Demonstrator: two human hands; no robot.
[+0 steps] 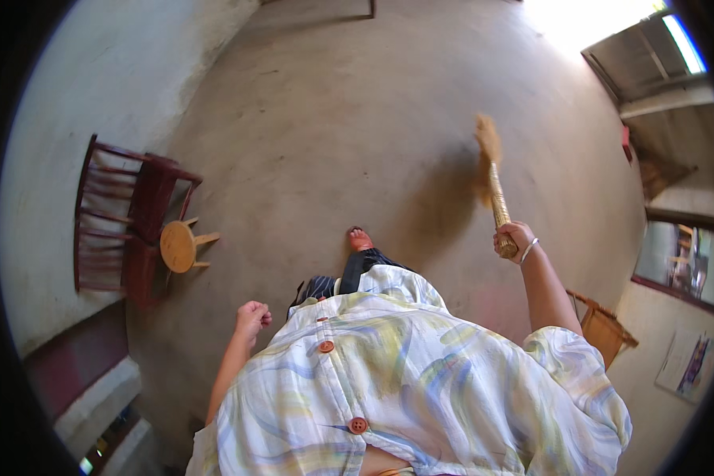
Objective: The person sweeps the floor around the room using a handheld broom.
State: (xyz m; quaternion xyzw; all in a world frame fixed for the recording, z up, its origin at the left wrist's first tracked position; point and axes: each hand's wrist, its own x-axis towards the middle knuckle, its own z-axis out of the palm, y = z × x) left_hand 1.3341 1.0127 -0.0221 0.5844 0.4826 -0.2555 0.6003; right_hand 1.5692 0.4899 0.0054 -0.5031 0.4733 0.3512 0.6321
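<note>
My right hand [515, 240] is closed around the bound handle of a straw broom [497, 193], out to my right. The broom's bristle head points forward, away from me, and looks blurred; whether it touches the floor I cannot tell. A pale bangle sits on that wrist. My left hand [253, 321] hangs low beside my patterned shirt, its fingers curled in with nothing seen in them. Bare concrete floor [333, 131] spreads ahead of my one visible foot.
A dark red wooden chair or bench [149, 196] stands against the left wall, with a small round wooden stool [178, 246] in front. To the right are a wooden chair [604, 327] and a wall poster [684, 366]. Bright light enters through a doorway [577, 24] at upper right.
</note>
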